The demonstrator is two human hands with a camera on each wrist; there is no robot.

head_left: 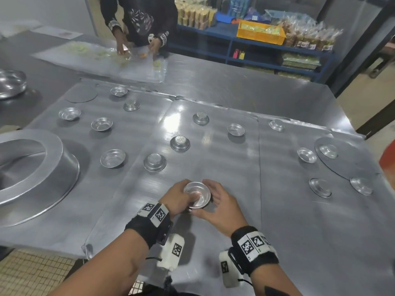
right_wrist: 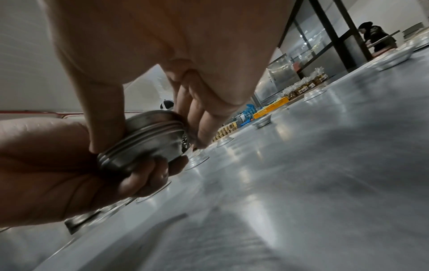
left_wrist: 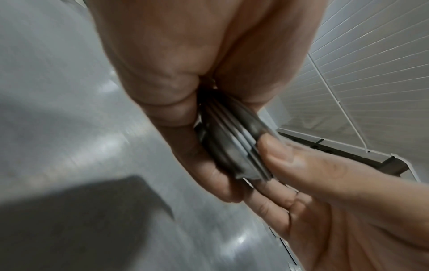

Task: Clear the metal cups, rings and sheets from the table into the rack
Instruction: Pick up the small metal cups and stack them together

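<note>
Left hand (head_left: 177, 197) cradles small nested stack of shiny metal cups (head_left: 197, 195) above table (head_left: 277, 231); right hand (head_left: 220, 207) pinches its rim. Early stage (judging): many loose cups (head_left: 112, 158), large metal ring (head_left: 32, 167), flat sheets (head_left: 213, 167) remain; rack unseen.

Ahead of my hands (head_left: 197, 199) the counter (head_left: 224, 167) lies open up the middle — two upturned cups (head_left: 154, 162) (head_left: 180, 143) stand left of that lane, a big ring (head_left: 32, 167) blocks the far left, and cups (head_left: 320, 187) dot the right.
</note>
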